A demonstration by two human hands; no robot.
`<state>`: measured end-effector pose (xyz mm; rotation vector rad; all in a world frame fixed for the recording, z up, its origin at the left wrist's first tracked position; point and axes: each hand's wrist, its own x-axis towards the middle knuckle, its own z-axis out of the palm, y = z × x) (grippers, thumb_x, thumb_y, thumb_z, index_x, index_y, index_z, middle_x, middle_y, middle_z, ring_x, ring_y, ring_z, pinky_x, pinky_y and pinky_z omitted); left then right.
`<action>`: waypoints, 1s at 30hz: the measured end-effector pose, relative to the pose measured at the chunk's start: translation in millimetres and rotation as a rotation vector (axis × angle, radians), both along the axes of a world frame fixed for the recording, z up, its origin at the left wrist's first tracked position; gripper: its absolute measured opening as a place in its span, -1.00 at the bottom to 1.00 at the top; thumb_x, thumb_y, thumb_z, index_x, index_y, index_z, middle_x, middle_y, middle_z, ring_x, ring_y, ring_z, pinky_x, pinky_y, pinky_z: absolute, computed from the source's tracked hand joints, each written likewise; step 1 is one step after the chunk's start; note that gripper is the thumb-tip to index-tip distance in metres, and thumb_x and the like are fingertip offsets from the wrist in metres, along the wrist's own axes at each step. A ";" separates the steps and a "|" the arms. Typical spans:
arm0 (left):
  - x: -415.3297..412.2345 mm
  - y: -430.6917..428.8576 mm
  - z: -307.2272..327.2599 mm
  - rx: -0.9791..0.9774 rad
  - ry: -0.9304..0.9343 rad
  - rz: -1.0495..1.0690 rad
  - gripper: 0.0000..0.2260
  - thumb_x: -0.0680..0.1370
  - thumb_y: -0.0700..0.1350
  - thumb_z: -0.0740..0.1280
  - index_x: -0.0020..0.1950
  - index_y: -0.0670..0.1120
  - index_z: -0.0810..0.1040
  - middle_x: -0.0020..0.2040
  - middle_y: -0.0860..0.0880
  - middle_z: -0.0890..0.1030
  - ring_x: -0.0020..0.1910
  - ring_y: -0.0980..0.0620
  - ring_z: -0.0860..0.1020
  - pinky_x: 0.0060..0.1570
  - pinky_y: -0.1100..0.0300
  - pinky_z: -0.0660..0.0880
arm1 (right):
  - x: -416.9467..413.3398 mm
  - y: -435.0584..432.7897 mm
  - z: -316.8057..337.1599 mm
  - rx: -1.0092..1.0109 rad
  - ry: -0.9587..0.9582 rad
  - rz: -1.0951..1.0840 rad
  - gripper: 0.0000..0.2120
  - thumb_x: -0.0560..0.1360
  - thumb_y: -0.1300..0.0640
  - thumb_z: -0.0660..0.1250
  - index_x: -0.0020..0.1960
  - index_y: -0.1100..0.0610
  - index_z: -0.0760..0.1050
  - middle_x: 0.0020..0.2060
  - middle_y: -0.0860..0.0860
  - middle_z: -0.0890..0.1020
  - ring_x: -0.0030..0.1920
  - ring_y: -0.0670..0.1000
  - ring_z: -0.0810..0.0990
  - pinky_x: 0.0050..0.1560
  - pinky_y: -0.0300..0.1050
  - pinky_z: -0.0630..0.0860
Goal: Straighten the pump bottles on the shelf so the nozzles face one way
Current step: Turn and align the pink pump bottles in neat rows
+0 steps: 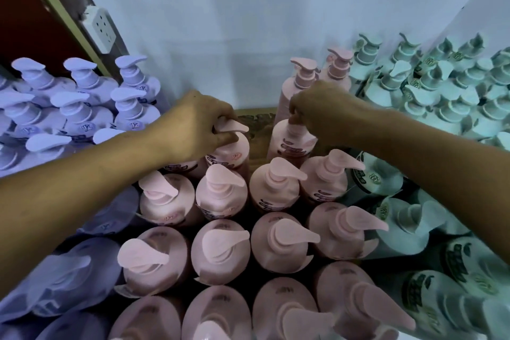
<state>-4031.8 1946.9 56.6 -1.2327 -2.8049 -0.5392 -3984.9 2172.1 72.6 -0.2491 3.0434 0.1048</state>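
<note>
Labels (238, 158) blur unreadably; left grip (193, 125) pinches pink pump head (234, 125), right grip (317, 114) clasps neighbouring bottle (292, 143).

Smooth, matt plastic is seen in the pink pump bottles (220, 251) at centre, and likewise in the lilac bottles (80, 116) at left and the pale green bottles (414, 91) at right. A strip of grained wooden shelf (258, 116) is exposed mid-frame. The wall (248, 22) is painted matt, lightly scuffed; the socket (100, 29) at upper left is made of white plastic.

Bare left hand (197, 124), bare right hand (320, 113)
</note>
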 end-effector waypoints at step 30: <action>-10.5 -81.4 15.4 -0.083 -0.012 0.077 -0.79 0.46 0.01 0.43 0.07 0.01 0.65 -0.10 0.05 0.66 -0.21 0.07 0.53 -0.15 0.22 0.42 | -86.4 31.8 -16.7 -0.288 0.116 -0.292 -0.79 0.49 0.12 0.36 0.12 0.09 0.60 0.04 0.12 0.64 0.09 0.17 0.55 0.00 -0.05 0.48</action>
